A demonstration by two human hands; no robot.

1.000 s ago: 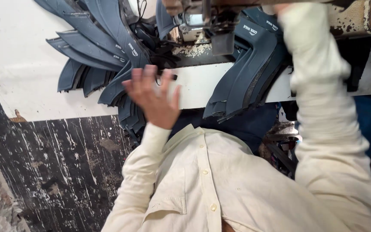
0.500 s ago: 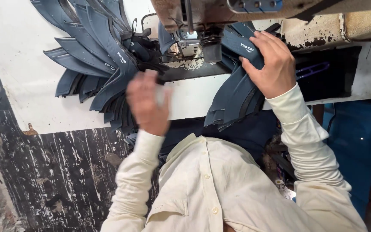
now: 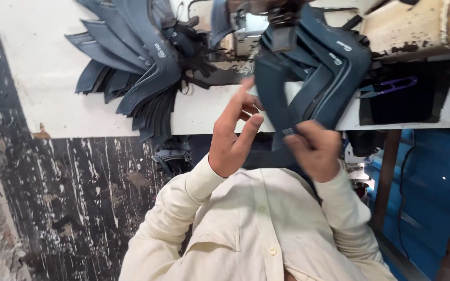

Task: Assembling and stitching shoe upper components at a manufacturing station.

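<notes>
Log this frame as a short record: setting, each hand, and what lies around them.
setting: white worktable with a sewing machine at its far edge
right hand: pinches the end of a dark blue curved shoe-upper piece
left hand: raised beside that piece, fingers loose, holding nothing
left pile: fanned stack of dark blue pieces
right side: purple thread snips in a dark recess
</notes>
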